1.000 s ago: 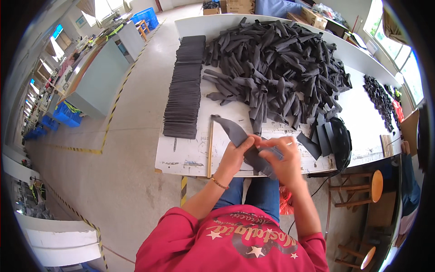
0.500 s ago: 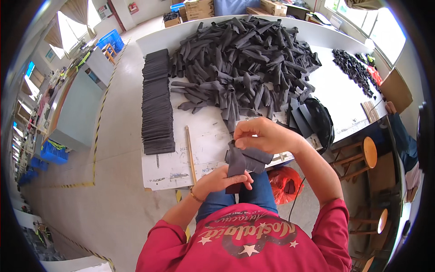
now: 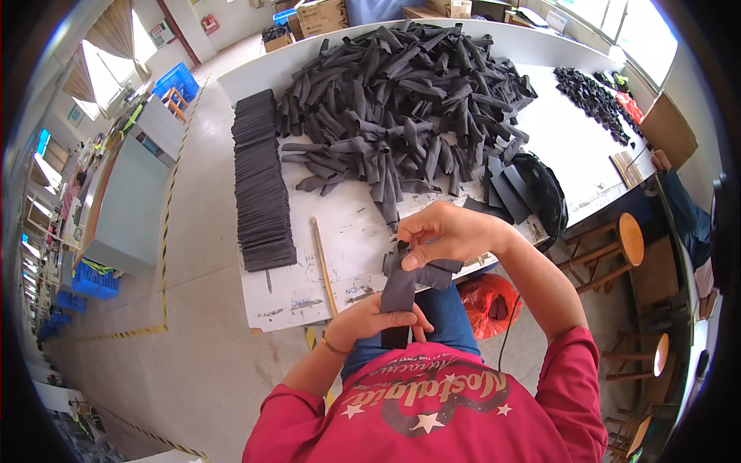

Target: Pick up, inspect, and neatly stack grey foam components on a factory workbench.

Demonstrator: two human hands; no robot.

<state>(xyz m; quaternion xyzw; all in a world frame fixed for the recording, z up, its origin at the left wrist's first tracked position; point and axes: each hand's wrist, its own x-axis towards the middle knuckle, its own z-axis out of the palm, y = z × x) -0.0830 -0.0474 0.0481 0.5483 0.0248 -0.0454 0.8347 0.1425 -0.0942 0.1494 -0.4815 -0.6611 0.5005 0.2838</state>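
Observation:
Between my hands, over the table's near edge, hangs a dark grey fabric piece point(image 3: 398, 287). My right hand point(image 3: 444, 233) pinches its upper end between thumb and fingers. Lower down, my left hand point(image 3: 369, 320) grips the other end with its thumb on top, and a darker flat end pokes out below the fingers. More grey fabric pieces point(image 3: 442, 272) lie at the table edge just behind, partly covered by my right hand. Beyond my hands a large heap of rolled grey fabric pieces point(image 3: 401, 100) covers the table's middle.
A long row of stacked dark flat pieces point(image 3: 262, 181) lines the table's left side. Beside it lies a wooden stick point(image 3: 323, 266). Dark flat sheets point(image 3: 509, 193) sit by a black bag point(image 3: 546, 189) at right. A red plastic bag point(image 3: 488, 309) and a wooden stool point(image 3: 631, 240) stand below.
My left hand has slid slightly down and left on the fabric piece, which now shows a longer stretch between my hands. The whole view has shifted a little.

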